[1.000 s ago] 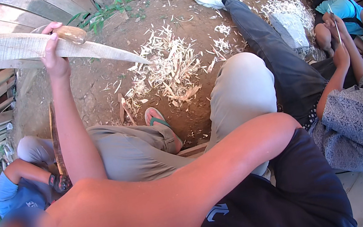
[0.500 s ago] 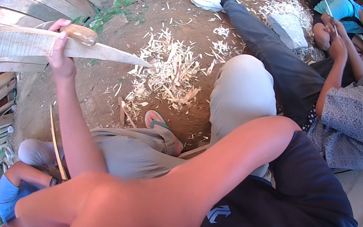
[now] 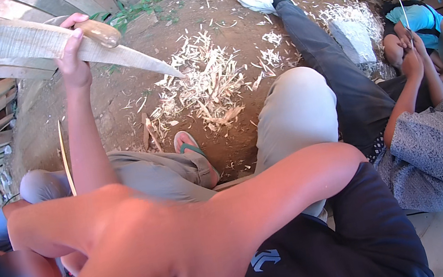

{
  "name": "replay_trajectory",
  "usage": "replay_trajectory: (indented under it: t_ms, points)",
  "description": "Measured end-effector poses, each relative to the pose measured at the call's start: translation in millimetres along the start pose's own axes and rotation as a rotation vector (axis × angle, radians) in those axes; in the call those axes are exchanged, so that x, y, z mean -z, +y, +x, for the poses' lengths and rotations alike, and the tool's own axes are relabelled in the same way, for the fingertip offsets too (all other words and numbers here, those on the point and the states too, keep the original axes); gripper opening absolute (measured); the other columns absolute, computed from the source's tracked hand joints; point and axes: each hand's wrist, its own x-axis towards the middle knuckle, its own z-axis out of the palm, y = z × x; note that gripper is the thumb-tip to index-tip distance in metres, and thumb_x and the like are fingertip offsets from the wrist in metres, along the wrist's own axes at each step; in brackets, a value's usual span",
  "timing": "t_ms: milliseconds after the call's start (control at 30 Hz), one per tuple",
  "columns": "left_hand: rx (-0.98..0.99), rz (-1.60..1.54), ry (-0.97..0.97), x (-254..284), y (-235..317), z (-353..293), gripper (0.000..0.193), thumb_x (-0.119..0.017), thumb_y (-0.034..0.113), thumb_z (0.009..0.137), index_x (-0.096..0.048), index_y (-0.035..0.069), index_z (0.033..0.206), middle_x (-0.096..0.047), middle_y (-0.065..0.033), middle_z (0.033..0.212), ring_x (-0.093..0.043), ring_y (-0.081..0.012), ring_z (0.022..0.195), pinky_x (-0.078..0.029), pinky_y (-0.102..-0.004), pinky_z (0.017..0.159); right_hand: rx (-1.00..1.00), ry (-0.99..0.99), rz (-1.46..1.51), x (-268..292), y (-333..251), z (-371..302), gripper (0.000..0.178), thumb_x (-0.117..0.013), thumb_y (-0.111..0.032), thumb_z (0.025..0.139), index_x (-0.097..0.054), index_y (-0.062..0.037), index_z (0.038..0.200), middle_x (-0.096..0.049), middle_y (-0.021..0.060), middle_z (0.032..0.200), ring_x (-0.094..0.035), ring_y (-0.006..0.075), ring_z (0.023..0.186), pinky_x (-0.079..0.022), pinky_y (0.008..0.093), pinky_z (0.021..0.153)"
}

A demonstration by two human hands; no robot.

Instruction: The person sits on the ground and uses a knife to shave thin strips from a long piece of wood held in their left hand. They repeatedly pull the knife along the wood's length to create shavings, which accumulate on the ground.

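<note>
The left hand (image 3: 72, 53) is closed on a long, pale board (image 3: 24, 45), its thumb on the near face and a finger showing past the top edge. Right by that finger sits the brown wooden handle of a tool (image 3: 100, 33). The board slants from the upper left down to a narrow tip over the edge of a heap of shavings (image 3: 209, 79) on the dirt floor (image 3: 130, 112) — whether the tip touches them, I cannot tell.

The right arm (image 3: 292, 179) crosses low and close to the lens; the right hand (image 3: 115, 236) looms at the lower left, too near to tell whether it is wide, narrow or holding something. A sandal (image 3: 191, 146) with a green strap is just below the heap.

To the right, a co-worker (image 3: 439, 156) in a patterned grey shirt holds a thin strip (image 3: 404, 14) upright — near a pale block (image 3: 352, 39).
</note>
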Motion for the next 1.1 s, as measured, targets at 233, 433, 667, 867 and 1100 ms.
replay_trajectory:
  t_ms: [233,433,667,867,1100]
  points:
    - [0.055,-0.070,0.016,8.6,-4.0,-6.1,0.032,-0.065,0.020,0.086,-0.069,-0.002,0.109,-0.069,-0.0089,0.103,-0.063,-0.0171,0.093,-0.049,-0.0315,0.086,0.401,0.168,-1.017,111.2,49.6,-0.4,0.045,-0.099,-0.031,0.067,-0.059,-0.0096,0.062,-0.057,0.0004,0.076,-0.051,0.0096,0.060,-0.038,0.0248,0.050]
    - [-0.014,-0.040,-0.043,-1.8,9.7,-3.1,0.031,-0.068,0.022,0.083,-0.071,0.000,0.105,-0.070,-0.0081,0.103,-0.063,-0.0163,0.093,-0.049,-0.0315,0.086,-0.490,0.718,-0.942,214.6,54.8,5.0,0.061,-0.071,-0.057,0.091,-0.056,-0.0040,0.118,-0.065,0.0101,0.093,-0.059,0.0127,0.066,-0.050,0.0279,0.055]
    - [-0.005,0.011,-0.045,-5.8,17.2,-8.2,0.032,-0.070,0.024,0.084,-0.071,0.000,0.105,-0.069,-0.0076,0.101,-0.064,-0.0162,0.093,-0.050,-0.0319,0.085,-0.794,0.454,-0.446,204.3,58.7,15.4,0.063,-0.066,-0.044,0.101,-0.035,-0.0057,0.140,-0.068,0.0148,0.099,-0.063,0.0138,0.069,-0.051,0.0286,0.059]
    - [0.036,-0.024,-0.112,-6.1,25.5,-9.2,0.032,-0.073,0.021,0.086,-0.070,0.000,0.110,-0.072,-0.0082,0.098,-0.068,-0.0173,0.090,-0.053,-0.0319,0.083,-0.707,0.412,-0.316,191.6,53.2,23.7,0.070,-0.068,-0.018,0.100,-0.022,-0.0029,0.151,-0.068,0.0157,0.100,-0.063,0.0146,0.071,-0.056,0.0310,0.067]
    - [0.199,-0.106,-0.046,-24.6,32.5,-11.8,0.034,-0.069,0.017,0.096,-0.059,-0.005,0.119,-0.075,-0.0171,0.097,-0.075,-0.0247,0.086,-0.061,-0.0372,0.082,-0.748,0.553,-0.446,210.8,23.3,5.8,0.054,-0.053,-0.013,0.107,-0.031,-0.0039,0.155,-0.061,0.0081,0.103,-0.056,0.0119,0.072,-0.055,0.0302,0.068]
